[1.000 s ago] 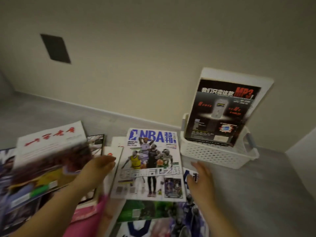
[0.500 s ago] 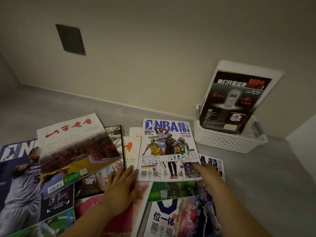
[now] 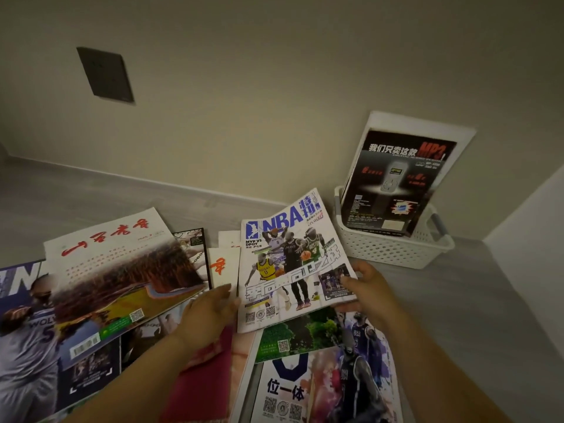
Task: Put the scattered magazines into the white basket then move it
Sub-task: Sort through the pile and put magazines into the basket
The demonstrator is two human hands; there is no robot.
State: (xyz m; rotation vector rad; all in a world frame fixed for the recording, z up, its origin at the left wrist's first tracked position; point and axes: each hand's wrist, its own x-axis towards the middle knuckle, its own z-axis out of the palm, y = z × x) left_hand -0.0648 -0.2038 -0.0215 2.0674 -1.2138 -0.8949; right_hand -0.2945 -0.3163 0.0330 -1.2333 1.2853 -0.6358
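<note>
My right hand (image 3: 367,286) grips the right edge of the NBA magazine (image 3: 290,264), thumb on the cover, and its far end is tilted up off the pile. My left hand (image 3: 210,312) lies with straight fingers on the magazines beside that magazine's left edge. The white basket (image 3: 393,248) stands at the wall to the right, and a black MP3 magazine (image 3: 396,184) leans upright inside it. Several more magazines cover the floor, among them a white one with red script (image 3: 116,267) and a basketball one (image 3: 329,377) below my right hand.
A beige wall runs along the back with a dark wall plate (image 3: 105,75). Grey floor (image 3: 476,315) shows to the right of the pile and in front of the basket. A lighter wall corner (image 3: 531,215) rises at the far right.
My right hand has taken hold of the NBA magazine and raised it, turning it toward the basket. My left hand has slid up to that magazine's left edge. The view has shifted.
</note>
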